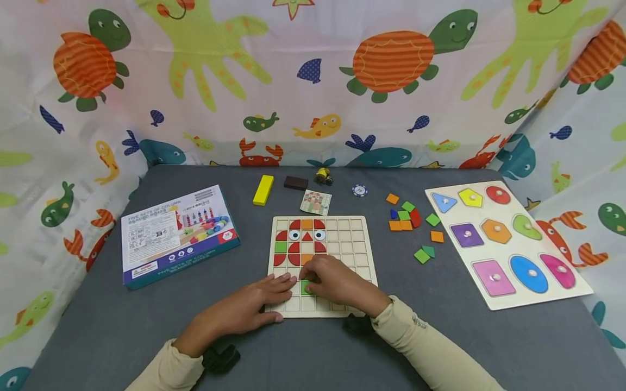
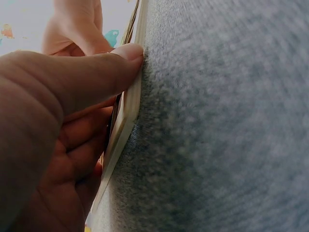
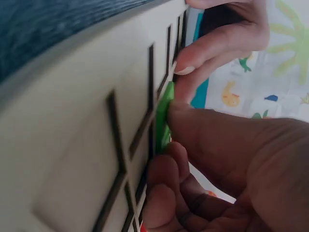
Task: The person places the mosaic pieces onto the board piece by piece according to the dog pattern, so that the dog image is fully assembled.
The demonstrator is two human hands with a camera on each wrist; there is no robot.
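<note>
Grey felt-like table (image 1: 489, 347), soft and napped, walled on three sides by a sea-creature print curtain (image 1: 313, 81).

Near the right edge, a wooden shape-peg puzzle (image 1: 506, 244) with knobbed pieces seated flush. Toward the left edge, a glossy cardboard bead-toy box (image 1: 178, 233), lying flat and angled. Along the far edge: a yellow block (image 1: 263, 190), a dark brown block (image 1: 295, 182), a small pattern card (image 1: 315, 202), a poker chip (image 1: 359, 190).

At the middle of the near edge, a pale wooden grid board (image 1: 349, 239), square cells cut by dark grooves, partly filled with red, orange and green tiles forming an owl-like face. Loose tiles (image 1: 411, 220) scattered just beside its right side, within easy reach.

Left hand (image 1: 254, 304) laid flat, fingers straight, thumb (image 2: 96, 72) pressed against the board's thin edge, seemingly to stop sliding on the cloth.

Right hand (image 1: 337, 282) clamped by fingertips on a green square tile (image 3: 163, 116), smooth, thin, tilted on edge over a cell in the board's lower rows, not yet flat.
</note>
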